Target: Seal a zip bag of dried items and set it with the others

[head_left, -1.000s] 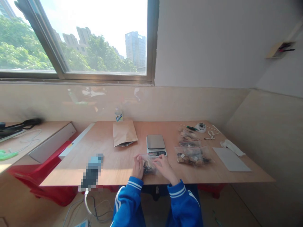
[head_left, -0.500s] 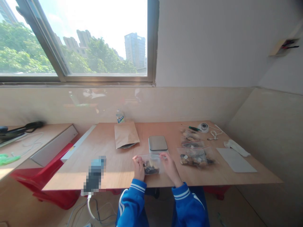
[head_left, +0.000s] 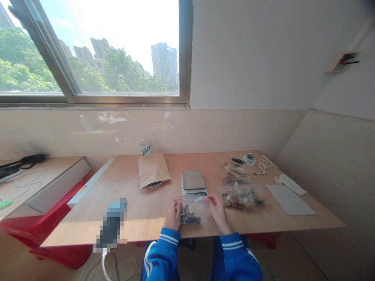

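Left hand (head_left: pixel 174 214) and right hand (head_left: pixel 218 210) each pinching a top corner of clear bag (head_left: pixel 192 208), bag upright at near table (head_left: pixel 140 207) edge, dark and pale pieces inside, scale (head_left: pixel 193 182) just behind, fuller bags (head_left: pixel 240 196) to right, brown envelope (head_left: pixel 152 175) behind left

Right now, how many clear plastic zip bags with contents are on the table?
3: one clear zip bag held between left hand and right hand; a large bag right of it; a smaller bag behind, possibly overlapping another.
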Tool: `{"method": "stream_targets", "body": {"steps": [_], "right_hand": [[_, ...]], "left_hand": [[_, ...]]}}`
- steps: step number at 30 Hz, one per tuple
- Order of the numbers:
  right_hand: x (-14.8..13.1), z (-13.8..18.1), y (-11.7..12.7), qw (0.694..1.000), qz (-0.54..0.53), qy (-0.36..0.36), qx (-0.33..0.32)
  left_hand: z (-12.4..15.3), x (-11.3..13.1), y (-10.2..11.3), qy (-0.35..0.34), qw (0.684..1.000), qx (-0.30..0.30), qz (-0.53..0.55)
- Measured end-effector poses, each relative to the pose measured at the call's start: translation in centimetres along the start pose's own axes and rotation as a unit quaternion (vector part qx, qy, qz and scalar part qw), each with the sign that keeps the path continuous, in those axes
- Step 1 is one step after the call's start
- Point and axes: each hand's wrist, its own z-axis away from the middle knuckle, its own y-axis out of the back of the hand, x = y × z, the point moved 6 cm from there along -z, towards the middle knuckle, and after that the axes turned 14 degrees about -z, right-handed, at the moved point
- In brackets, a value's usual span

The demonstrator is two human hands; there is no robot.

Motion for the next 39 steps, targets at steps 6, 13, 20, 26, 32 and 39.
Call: {"method": "stream_targets", "body": {"steps": [6, 13, 20, 26, 32, 39], "right_hand": [[1.3, 0.1, 0.5, 0.995, -0.065, -0.006, 0.078], [3.0, 0.2, 0.4, 0.999, -0.022, -0.042, 0.018], [2.7, 0.5, 0.0, 0.999, 0.008, -0.044, -0.016], [2.1, 1.0, 0.2, 0.997, 0.075, 0.026, 0.006], [1.6, 1.1, 0.4, 0.995, 0.080, 0.041, 0.039], [1.9, 0.9, 0.7, 0.997, 0.048, 0.023, 0.051]], "left_hand": [[-0.1, -0.2, 0.1, -0.019, 1.000, 0.000, -0.017], [-0.8, -1.1, 0.0, -0.001, 1.000, 0.021, 0.011], [-0.9, -1.4, 0.1, 0.096, 0.989, 0.021, 0.114], [-0.8, -1.0, 0.4, 0.106, 0.982, 0.016, 0.156], [-0.9, -0.3, 0.8, 0.084, 0.985, 0.037, 0.147], [-0.6, -0.7, 0.2, 0.111, 0.972, 0.013, 0.208]]}}
